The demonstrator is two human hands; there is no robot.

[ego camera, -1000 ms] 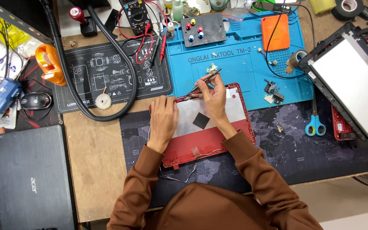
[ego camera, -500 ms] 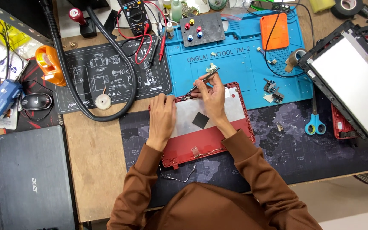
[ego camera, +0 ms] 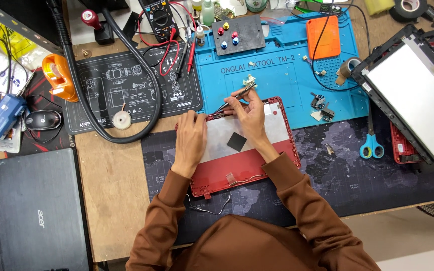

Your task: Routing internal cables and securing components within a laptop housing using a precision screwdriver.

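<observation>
I see my left hand (ego camera: 191, 142) flat, palm down, fingers spread a little, pressing on the silver inner face of the red laptop lid (ego camera: 242, 165); it holds nothing. My right hand (ego camera: 249, 114) is pinched shut on tweezers (ego camera: 234, 99), thumb and fingers together near the lid's far edge. The tweezers run up and right from there, tips out over the blue repair mat (ego camera: 277, 75), just beside a small pale part (ego camera: 249, 80). Whether the tips touch that part, can't tell, too small.

The red laptop lid lies face-up in the middle of the desk (ego camera: 111, 200), mostly on the dark world-map mat (ego camera: 377, 175), its far edge touching the blue repair mat. A black square patch (ego camera: 237, 142) sits on the silver face, between my two wrists. A thin loose wire (ego camera: 212, 207) trails off the lid's near edge.

Around it: black mat with printed diagrams (ego camera: 126, 85) to the left, thick black hose (ego camera: 141, 65) looping over it, multimeter (ego camera: 159, 19) with red leads above. Blue-handled scissors (ego camera: 371, 145) lie right of the lid, well apart. A bare screen panel (ego camera: 418, 95) is at far right, a closed black laptop (ego camera: 36, 211) at near left, a mouse (ego camera: 42, 120) above that.
</observation>
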